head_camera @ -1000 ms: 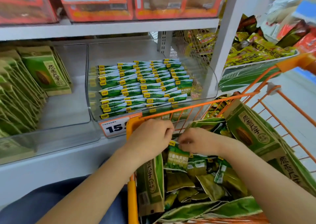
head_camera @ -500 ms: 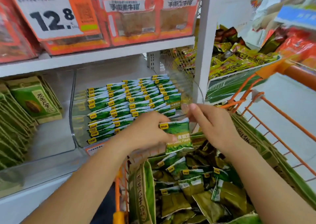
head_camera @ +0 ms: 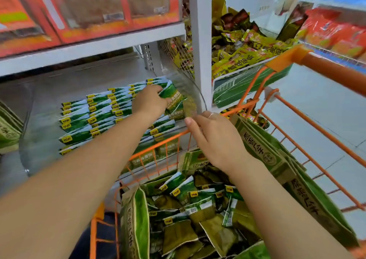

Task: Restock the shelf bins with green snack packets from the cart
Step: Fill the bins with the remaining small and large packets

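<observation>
- The white metal shelf unit (head_camera: 200, 41) fills the upper left; its upper level carries orange-red snack boxes (head_camera: 99, 11).
- The orange wire cart (head_camera: 316, 66) is pushed up against the shelf unit, its front rim just under the lower shelf's edge, and is heaped with loose green snack packets (head_camera: 188, 209); larger green-and-tan paper bags (head_camera: 267, 155) stand along its right wall, and one stands at the cart's left side.
- The clear plastic shelf bin (head_camera: 188, 88) sits on the lower level of the shelf unit, just left of its white upright post, and holds flat overlapping rows of green packets with yellow tags (head_camera: 95, 116).
- A green-sided tray of yellow snack packets (head_camera: 247, 57) lies on the far side of that post.
- The left hand (head_camera: 149, 103) reaches over the cart rim into the bin, fingers curled round a green snack packet (head_camera: 172, 95) at the bin's right end, next to the shelf post, on top of the rows.
- The right hand (head_camera: 215, 138) hovers over the cart's front rim just below the bin's right corner, fingers extended and holding nothing; a ring shows on one finger.
</observation>
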`<state>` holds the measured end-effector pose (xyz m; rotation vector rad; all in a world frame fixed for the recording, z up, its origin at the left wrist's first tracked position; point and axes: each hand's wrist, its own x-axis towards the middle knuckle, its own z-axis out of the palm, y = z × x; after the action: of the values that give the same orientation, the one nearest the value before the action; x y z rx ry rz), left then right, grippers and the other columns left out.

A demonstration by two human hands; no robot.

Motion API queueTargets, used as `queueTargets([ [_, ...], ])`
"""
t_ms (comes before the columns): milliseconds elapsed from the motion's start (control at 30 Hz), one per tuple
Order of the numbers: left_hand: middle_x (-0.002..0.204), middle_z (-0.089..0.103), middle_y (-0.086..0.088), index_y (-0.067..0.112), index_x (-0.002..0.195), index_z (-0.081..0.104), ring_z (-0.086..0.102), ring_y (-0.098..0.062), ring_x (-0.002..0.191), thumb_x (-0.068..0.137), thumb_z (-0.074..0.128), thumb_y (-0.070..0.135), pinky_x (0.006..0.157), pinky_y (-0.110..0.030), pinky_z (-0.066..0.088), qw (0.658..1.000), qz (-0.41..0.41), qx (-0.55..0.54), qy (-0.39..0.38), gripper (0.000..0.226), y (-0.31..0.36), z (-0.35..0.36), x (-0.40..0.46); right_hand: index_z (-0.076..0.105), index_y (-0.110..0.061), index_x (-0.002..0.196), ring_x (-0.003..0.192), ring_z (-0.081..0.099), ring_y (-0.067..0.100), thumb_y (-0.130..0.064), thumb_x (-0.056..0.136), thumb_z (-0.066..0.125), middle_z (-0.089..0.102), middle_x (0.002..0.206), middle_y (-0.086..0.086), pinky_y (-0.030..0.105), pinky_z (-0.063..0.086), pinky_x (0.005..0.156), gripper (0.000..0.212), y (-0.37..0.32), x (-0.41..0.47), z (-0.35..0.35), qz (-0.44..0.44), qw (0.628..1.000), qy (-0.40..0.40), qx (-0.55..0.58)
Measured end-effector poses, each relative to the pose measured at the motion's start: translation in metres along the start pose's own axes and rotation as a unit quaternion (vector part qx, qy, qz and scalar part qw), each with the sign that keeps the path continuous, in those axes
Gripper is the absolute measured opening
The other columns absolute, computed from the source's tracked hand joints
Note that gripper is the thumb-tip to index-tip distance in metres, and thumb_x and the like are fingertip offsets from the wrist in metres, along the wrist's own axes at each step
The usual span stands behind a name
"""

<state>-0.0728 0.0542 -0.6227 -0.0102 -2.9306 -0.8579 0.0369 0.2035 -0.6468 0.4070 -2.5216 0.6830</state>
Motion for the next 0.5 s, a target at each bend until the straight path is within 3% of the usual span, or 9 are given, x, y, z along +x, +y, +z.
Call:
queueTargets([
  [133,0.129,0.062,-0.004,0.018,0.126,0.063,0.054,-0.028,0.120,0.082,0.072,0.043,0.095,-0.037,0.044,0.995,0.030,0.094,0.011,0.051,-0.011,0.011,0.004,0.063,-0.012,0.073,0.066,0.053,0.027,-0.042,0.098,0.027,0.053,0.070,0.002,0.032,0.035,0.057,0.053,0.002,0.003,0.001,0.006,1.000,0.004,0.003],
  [233,0.121,0.061,-0.007,0.023,0.116,0.067,0.047,-0.032,0.120,0.078,0.076,0.043,0.095,-0.040,0.040,0.982,0.071,0.175,0.022,0.044,-0.006,0.013,0.008,0.069,-0.010,0.088,0.076,0.056,0.028,-0.045,0.099,0.027,0.059,0.079,0.006,0.036,0.042,0.061,0.056,0.002,0.004,0.003,0.017,1.000,-0.020,-0.013],
  [333,0.120,0.053,-0.008,0.027,0.107,0.066,0.042,-0.031,0.121,0.076,0.078,0.040,0.097,-0.040,0.035,0.972,0.060,0.226,0.001,0.035,-0.001,0.019,0.013,0.070,-0.011,0.097,0.081,0.056,0.028,-0.042,0.097,0.033,0.061,0.084,0.007,0.036,0.044,0.063,0.048,0.001,0.004,0.003,0.020,0.999,-0.025,-0.009],
  [500,0.128,0.048,-0.010,0.020,0.114,0.066,0.038,-0.030,0.123,0.081,0.073,0.038,0.100,-0.040,0.033,0.951,0.046,0.304,-0.039,0.038,0.004,0.029,0.016,0.070,-0.014,0.101,0.087,0.055,0.026,-0.037,0.097,0.042,0.061,0.090,0.005,0.034,0.044,0.067,0.036,0.002,0.003,0.002,0.025,0.999,-0.044,-0.013],
])
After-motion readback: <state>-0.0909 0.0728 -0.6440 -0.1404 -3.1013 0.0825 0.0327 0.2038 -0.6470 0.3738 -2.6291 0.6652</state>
